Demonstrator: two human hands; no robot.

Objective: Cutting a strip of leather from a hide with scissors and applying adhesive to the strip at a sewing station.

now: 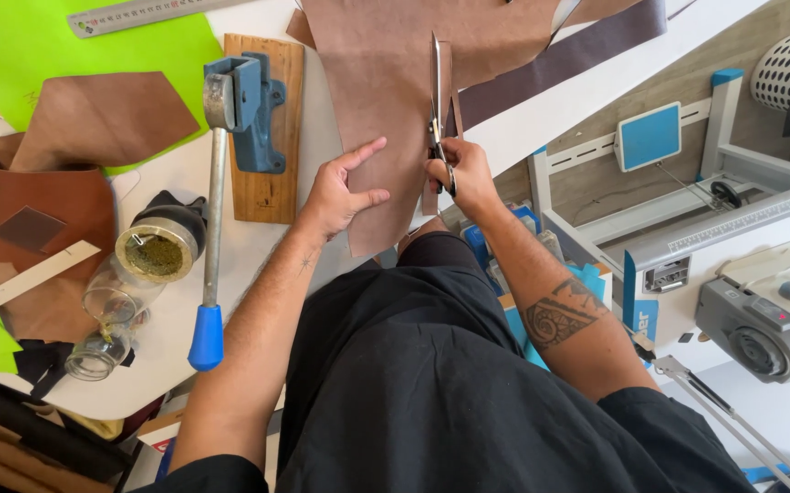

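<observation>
Leather sheet (pixel 386 110) top beyond frame

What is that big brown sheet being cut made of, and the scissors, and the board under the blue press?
Brown sheet: probably leather, matte, soft-edged and irregular in outline. Scissors in the right hand: metal blades, shiny and reflective. Board under the blue press: wood, visible grain, apparently unpainted.
</observation>
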